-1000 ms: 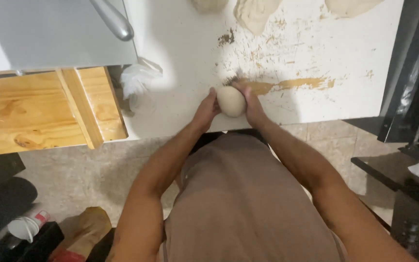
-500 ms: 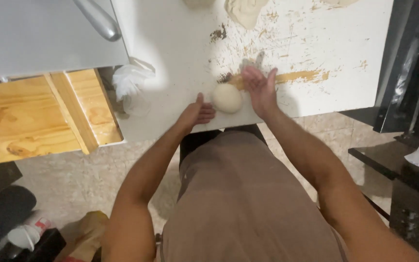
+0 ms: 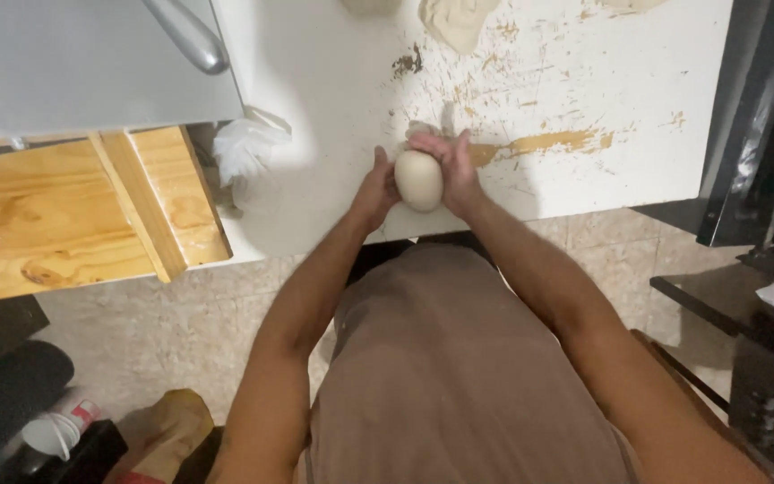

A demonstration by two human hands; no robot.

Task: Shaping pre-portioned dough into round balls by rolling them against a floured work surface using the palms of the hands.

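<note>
— Where the fingers meet, what do they hold?

— Both hands cup a smooth, pale dough ball. The right hand curls over its top and far side, fingers bent and closed onto it. The left hand presses its palm and fingers against the ball's left flank, so the ball is gripped between the two.

— And where does the ball sit?

— Close to the near edge of the white worktop, right in front of the person's body. I cannot tell if it rests on the surface or is lifted just off it.

— What lies around it?

— Beyond the hands the top is scratched, with a bare brown streak to the right. A flattened piece of dough lies well apart at the far edge. To the left, crumpled white plastic sits near a wooden shelf. Between the hands and the dark frame on the right, the worktop is open.
</note>
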